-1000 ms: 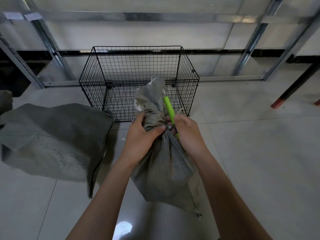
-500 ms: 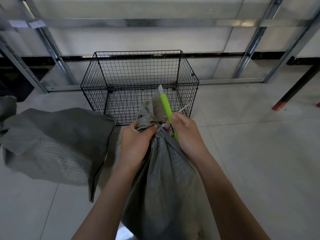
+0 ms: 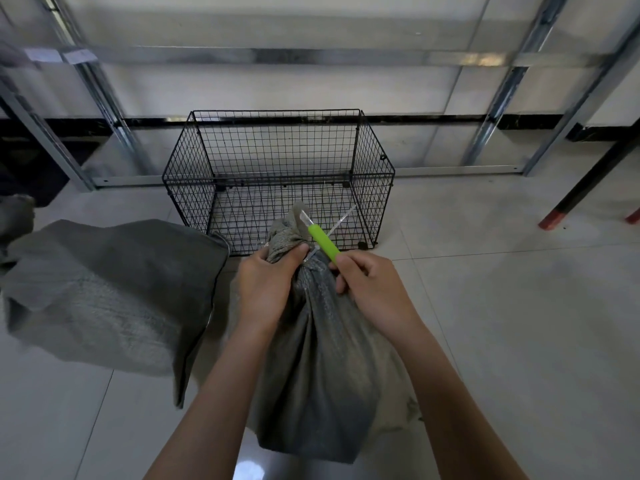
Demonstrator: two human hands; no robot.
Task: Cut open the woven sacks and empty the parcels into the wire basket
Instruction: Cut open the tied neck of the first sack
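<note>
Our left hand (image 3: 266,285) is curled tight around the gathered neck of the woven sack (image 3: 322,368). Our right hand (image 3: 370,289), just beside it, grips the green knife (image 3: 320,239) whose blade points toward the wire basket (image 3: 277,174) beyond both fists.

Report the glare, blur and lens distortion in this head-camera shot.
Head view: a bright glare patch sits on the glossy grey floor tile at the bottom edge; the silver metal rack frame is smeared by motion blur at upper left, its uprights splayed by wide-angle distortion; the black wire basket, grey woven sack and green-handled knife look reasonably sharp; lighting is soft, shadows faint.
</note>
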